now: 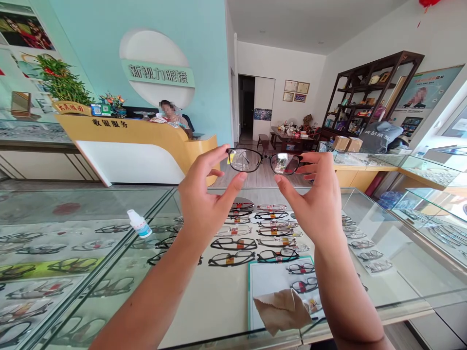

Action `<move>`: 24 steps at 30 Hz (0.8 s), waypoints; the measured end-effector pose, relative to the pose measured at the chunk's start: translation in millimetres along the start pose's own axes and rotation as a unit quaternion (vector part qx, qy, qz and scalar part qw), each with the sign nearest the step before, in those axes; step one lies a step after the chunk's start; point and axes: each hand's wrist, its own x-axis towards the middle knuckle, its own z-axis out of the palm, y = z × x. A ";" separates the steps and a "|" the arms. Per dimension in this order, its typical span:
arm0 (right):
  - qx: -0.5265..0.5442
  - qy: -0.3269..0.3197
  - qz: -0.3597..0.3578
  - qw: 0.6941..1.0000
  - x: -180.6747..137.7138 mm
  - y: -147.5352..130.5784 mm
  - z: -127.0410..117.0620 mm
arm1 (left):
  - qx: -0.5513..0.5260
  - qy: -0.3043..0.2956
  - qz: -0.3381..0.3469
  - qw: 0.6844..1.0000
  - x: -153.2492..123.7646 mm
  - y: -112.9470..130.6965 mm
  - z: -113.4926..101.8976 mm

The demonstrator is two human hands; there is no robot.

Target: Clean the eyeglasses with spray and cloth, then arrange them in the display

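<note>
A pair of dark-framed eyeglasses [266, 157] is held up level above the glass counter, its two lenses side by side. My left hand [204, 189] grips the left end of the frame between thumb and fingers. At the right end, my right hand [315, 194] pinches the frame the same way. A yellow patch shows at the left lens. Below, a brown cleaning cloth [282, 310] lies crumpled on the counter near my right forearm. A small white spray bottle [139, 224] with a blue label stands on the glass to the left of my left arm.
Rows of eyeglasses [233, 243] lie inside the glass display counter [215, 311]. More display cases [430, 170] line the right side. Behind a yellow and white reception desk [138, 158] sits a person [177, 116]. A dark wooden shelf [359, 90] and a tea table [294, 136] stand farther back.
</note>
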 end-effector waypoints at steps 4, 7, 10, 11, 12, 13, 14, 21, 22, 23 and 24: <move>0.008 0.016 -0.011 1.000 -0.3 -1.6 -1.7 | -0.013 -0.005 -0.022 1.000 -0.6 2.1 2.2; 0.013 0.023 -0.011 1.000 -0.4 -3.3 -3.4 | -0.019 -0.007 -0.036 0.999 -0.6 3.0 3.4; 0.015 0.019 -0.006 1.000 -0.4 -3.5 -4.4 | -0.018 -0.004 -0.033 0.999 -0.4 2.7 3.8; 0.015 0.017 -0.006 1.000 -0.5 -3.2 -4.4 | -0.015 -0.001 -0.028 1.000 -0.3 2.4 3.8; 0.014 0.015 -0.006 1.000 -0.6 -2.7 -4.2 | -0.010 0.002 -0.023 1.000 -0.1 2.1 3.8; 0.012 0.014 -0.007 1.000 -0.7 -2.2 -3.9 | -0.006 0.006 -0.016 1.000 0.0 1.9 3.8; 0.011 0.013 -0.008 1.000 -0.9 -1.7 -3.6 | -0.002 0.011 -0.007 1.000 0.1 1.8 3.8; 0.004 0.018 -0.015 1.000 -1.7 -1.6 -2.9 | 0.009 0.024 0.034 0.999 0.0 3.4 3.9; 0.003 0.019 -0.017 1.000 -1.7 -1.7 -3.0 | 0.009 0.023 0.034 0.999 0.0 3.7 3.9; 0.003 0.019 -0.017 1.000 -1.8 -1.8 -3.1 | 0.008 0.022 0.033 0.999 0.0 3.9 3.9; 0.003 0.020 -0.018 1.000 -1.8 -1.7 -3.1 | 0.009 0.022 0.032 0.999 0.1 4.2 3.9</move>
